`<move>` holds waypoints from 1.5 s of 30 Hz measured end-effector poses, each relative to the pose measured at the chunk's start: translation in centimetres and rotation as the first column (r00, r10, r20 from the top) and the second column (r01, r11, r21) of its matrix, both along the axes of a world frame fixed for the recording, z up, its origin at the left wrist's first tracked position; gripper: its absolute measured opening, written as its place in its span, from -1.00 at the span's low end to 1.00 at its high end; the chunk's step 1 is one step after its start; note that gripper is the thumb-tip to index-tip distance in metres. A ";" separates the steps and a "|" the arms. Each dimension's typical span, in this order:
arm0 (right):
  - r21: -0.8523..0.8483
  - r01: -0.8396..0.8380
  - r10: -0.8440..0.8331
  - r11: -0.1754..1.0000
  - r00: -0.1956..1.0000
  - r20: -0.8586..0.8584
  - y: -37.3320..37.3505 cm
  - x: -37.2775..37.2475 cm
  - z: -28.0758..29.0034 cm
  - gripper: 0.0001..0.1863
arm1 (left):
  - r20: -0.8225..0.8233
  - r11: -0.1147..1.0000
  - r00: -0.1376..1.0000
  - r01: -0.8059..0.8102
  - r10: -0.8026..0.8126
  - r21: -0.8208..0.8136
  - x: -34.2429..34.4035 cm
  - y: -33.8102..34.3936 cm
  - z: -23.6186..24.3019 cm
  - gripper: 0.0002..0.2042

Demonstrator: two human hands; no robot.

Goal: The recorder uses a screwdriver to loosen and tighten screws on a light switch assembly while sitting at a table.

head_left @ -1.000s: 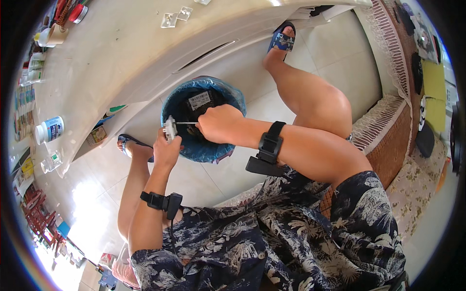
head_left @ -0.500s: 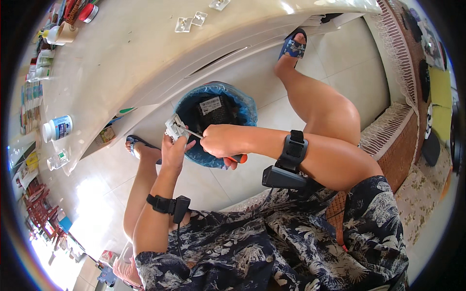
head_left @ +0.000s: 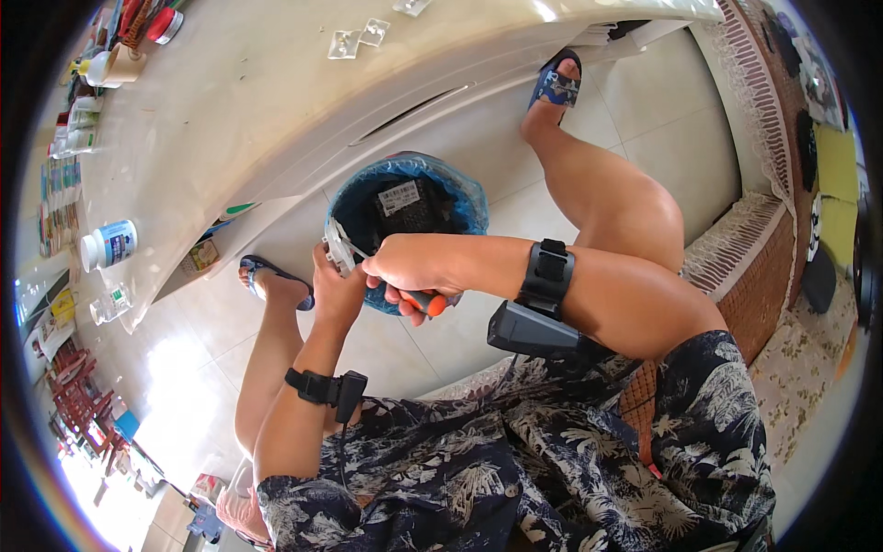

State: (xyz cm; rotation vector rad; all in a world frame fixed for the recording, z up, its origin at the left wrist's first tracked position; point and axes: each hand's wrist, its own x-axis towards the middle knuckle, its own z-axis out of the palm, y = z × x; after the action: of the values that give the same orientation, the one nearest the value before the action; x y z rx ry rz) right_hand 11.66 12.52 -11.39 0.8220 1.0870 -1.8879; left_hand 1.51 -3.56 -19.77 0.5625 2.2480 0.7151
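Over the bin, my left hand [head_left: 338, 293] is closed around a small white plastic part [head_left: 338, 247] with angular edges. My right hand [head_left: 401, 264] grips a screwdriver [head_left: 432, 304] by its orange and black handle. The metal shaft reaches toward the white part; fingers hide where its tip meets it. Both hands are close together, nearly touching. Below them stands a bin [head_left: 471, 189] lined with a blue plastic bag. In the bin lies a dark textured item with a white label [head_left: 399, 197].
A glossy cream table [head_left: 276, 101] curves across the far side, with small clear plastic pieces [head_left: 344, 44] on it. A white bottle with a blue label [head_left: 110, 245] stands at its left. My sandalled feet rest on the tiled floor [head_left: 497, 340] beside the bin.
My right hand has shifted slightly left, closer to my left hand, and the screwdriver handle has swung with it. The white part is tilted differently and sits a little lower.
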 end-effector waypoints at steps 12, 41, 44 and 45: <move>0.467 -0.275 0.328 0.840 0.944 -0.035 -0.6 -0.4 0.1 -0.58 | -0.116 0.987 0.991 0.084 -0.068 0.140 -0.7 -0.2 -0.1 -0.58; 0.463 -0.280 0.331 0.841 0.943 -0.030 -1.0 0.2 -0.6 -0.59 | 0.048 0.992 0.998 0.041 -0.047 0.120 -0.8 -0.3 -0.1 -0.47; 0.341 -0.225 0.252 0.913 0.967 -0.037 -0.9 0.5 -0.7 -0.60 | -0.277 0.991 0.954 0.130 -0.118 0.023 -0.4 -0.9 -1.3 -0.46; 0.238 -0.170 0.185 0.956 0.982 -0.044 -0.5 0.8 -0.4 -0.61 | -0.478 0.990 0.869 0.140 -0.128 -0.010 0.0 -0.3 -1.2 -0.46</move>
State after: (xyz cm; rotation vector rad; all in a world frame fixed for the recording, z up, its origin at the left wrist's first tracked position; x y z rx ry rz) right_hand 12.49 12.05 -11.81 0.7667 1.3967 -1.6677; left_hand 1.48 -3.90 -20.96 0.9889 2.6178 0.5767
